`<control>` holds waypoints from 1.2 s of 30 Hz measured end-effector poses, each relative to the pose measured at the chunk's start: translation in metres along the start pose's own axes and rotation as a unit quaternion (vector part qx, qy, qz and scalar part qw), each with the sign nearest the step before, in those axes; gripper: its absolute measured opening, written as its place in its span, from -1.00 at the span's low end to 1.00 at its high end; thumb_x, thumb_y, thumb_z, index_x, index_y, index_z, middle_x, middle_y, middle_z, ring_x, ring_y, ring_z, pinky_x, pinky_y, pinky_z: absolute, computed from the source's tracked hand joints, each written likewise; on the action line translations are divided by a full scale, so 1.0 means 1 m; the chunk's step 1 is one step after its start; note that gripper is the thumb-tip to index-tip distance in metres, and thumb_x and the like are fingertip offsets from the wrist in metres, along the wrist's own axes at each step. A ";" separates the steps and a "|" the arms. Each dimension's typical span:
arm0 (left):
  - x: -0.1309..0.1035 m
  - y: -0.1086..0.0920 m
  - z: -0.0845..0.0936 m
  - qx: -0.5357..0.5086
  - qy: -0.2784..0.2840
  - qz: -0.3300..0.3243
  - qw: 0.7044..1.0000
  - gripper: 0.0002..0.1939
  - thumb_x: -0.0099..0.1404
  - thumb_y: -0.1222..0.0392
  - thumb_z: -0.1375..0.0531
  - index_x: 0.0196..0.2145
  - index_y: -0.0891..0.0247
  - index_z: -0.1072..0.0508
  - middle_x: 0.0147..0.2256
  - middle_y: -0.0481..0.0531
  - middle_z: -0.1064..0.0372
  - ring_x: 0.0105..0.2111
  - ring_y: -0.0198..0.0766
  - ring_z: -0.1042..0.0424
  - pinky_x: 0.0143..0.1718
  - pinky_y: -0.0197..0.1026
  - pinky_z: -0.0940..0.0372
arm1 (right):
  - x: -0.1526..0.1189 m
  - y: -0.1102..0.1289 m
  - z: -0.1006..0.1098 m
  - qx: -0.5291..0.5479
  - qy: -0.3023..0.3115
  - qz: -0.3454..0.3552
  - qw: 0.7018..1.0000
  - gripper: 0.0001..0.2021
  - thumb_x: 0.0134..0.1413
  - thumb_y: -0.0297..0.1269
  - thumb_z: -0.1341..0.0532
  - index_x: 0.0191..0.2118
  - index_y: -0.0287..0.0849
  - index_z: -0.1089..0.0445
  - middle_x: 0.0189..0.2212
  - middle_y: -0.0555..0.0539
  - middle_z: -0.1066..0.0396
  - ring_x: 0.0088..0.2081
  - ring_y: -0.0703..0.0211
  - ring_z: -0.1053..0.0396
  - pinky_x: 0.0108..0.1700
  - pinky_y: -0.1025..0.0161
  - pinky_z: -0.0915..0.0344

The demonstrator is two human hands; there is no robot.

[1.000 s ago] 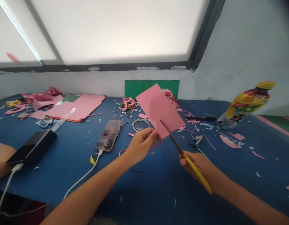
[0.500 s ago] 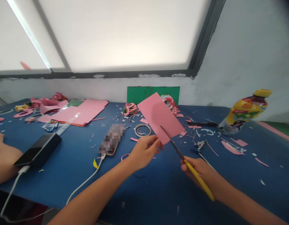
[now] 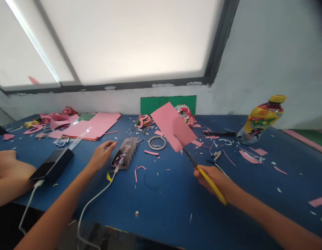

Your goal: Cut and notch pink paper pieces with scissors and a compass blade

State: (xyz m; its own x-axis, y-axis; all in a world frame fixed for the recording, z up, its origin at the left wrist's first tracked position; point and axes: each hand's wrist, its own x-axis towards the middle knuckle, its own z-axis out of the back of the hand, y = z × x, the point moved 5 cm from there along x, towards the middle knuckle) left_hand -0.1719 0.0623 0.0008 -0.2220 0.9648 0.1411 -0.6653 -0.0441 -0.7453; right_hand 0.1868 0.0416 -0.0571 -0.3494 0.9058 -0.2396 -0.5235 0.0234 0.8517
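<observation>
My right hand (image 3: pixel 211 178) grips a pair of scissors with yellow handles (image 3: pixel 213 186). The dark blades reach up to a pink sheet of paper (image 3: pixel 172 123), which stays tilted above the table at the blade tips, with no other hand on it. My left hand (image 3: pixel 102 155) is empty, its thumb and fingers apart, just left of a phone (image 3: pixel 126 152) lying on the table with a white cable (image 3: pixel 98 194) plugged in. A roll of tape (image 3: pixel 157 143) lies between the phone and the paper.
Pink paper scraps litter the blue table (image 3: pixel 161 205). A yellow-capped bottle (image 3: pixel 262 119) leans at the right. Pink sheets (image 3: pixel 98 125) are stacked back left. A black device (image 3: pixel 53 165) sits beside another person's arm (image 3: pixel 13 173). A green board (image 3: pixel 167 100) stands behind paper crafts (image 3: pixel 144 121).
My left hand has let go of the pink paper and moved left to the phone's side. The paper remains at the scissors in my right hand. The view has shifted slightly.
</observation>
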 end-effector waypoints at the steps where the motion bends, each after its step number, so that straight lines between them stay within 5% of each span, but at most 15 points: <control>1: -0.001 0.013 0.000 0.011 0.007 0.003 1.000 -0.56 0.09 -0.08 -0.03 -0.24 0.30 -0.42 -0.13 0.11 -0.38 -0.02 0.03 -0.23 0.05 0.00 -0.06 | 0.001 -0.002 -0.001 0.018 0.003 -0.011 1.000 -0.59 -0.10 0.14 -0.08 -0.54 -0.14 -0.11 -0.72 0.14 0.04 -0.71 0.39 0.04 -0.69 0.39 0.07; 5: -0.004 0.038 -0.009 0.028 0.069 0.003 0.997 -0.50 0.04 -0.03 -0.06 -0.12 0.31 -0.40 -0.04 0.13 -0.34 -0.01 -0.04 -0.27 0.07 -0.10 -0.07 | 0.003 -0.008 -0.003 0.069 0.021 -0.046 0.996 -0.59 -0.14 0.14 -0.11 -0.52 -0.14 -0.10 -0.72 0.16 0.04 -0.72 0.41 0.04 -0.70 0.40 0.06; 13: -0.006 0.040 -0.013 0.047 0.119 0.014 0.992 -0.36 -0.01 0.03 -0.13 0.05 0.30 -0.26 0.07 0.15 -0.23 0.03 -0.03 -0.24 0.05 -0.10 -0.13 | 0.005 -0.014 -0.002 0.125 0.029 -0.075 0.989 -0.64 -0.15 0.07 -0.14 -0.49 -0.16 -0.13 -0.74 0.18 0.01 -0.73 0.42 0.03 -0.71 0.42 0.06; 25: -0.009 0.035 -0.014 0.068 0.126 0.024 0.989 -0.41 0.08 0.07 -0.04 0.08 0.30 -0.23 0.08 0.12 -0.23 0.03 -0.07 -0.25 0.06 -0.10 -0.13 | 0.006 -0.019 -0.002 0.122 0.031 -0.057 0.990 -0.63 -0.14 0.08 -0.16 -0.51 -0.16 -0.14 -0.71 0.16 -0.01 -0.72 0.43 0.01 -0.71 0.41 0.07; 31: 0.006 0.035 -0.015 0.128 0.104 0.053 0.985 -0.58 0.29 0.10 0.11 0.01 0.28 -0.29 0.00 0.08 -0.31 -0.01 -0.12 -0.29 -0.01 -0.12 -0.20 | 0.008 -0.017 -0.002 0.117 0.032 -0.043 0.992 -0.60 -0.14 0.12 -0.14 -0.53 -0.15 -0.12 -0.73 0.16 -0.01 -0.73 0.43 0.03 -0.71 0.41 0.07; 36: 0.025 0.015 -0.033 0.247 0.105 0.078 0.960 -0.66 0.28 0.06 -0.08 -0.08 0.32 -0.32 -0.09 0.11 -0.30 -0.13 -0.13 -0.34 -0.13 0.02 -0.26 | 0.006 -0.009 -0.002 0.114 0.029 -0.028 0.993 -0.59 -0.16 0.13 -0.14 -0.53 -0.14 -0.08 -0.74 0.18 0.03 -0.74 0.43 0.06 -0.72 0.41 0.09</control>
State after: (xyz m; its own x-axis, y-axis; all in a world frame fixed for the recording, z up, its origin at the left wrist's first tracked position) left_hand -0.1635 0.0943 -0.0281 -0.2323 0.9652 -0.1197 -0.9040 -0.2597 -0.3395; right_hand 0.1877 0.0456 -0.0670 -0.3732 0.8744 -0.3101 -0.3557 0.1738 0.9183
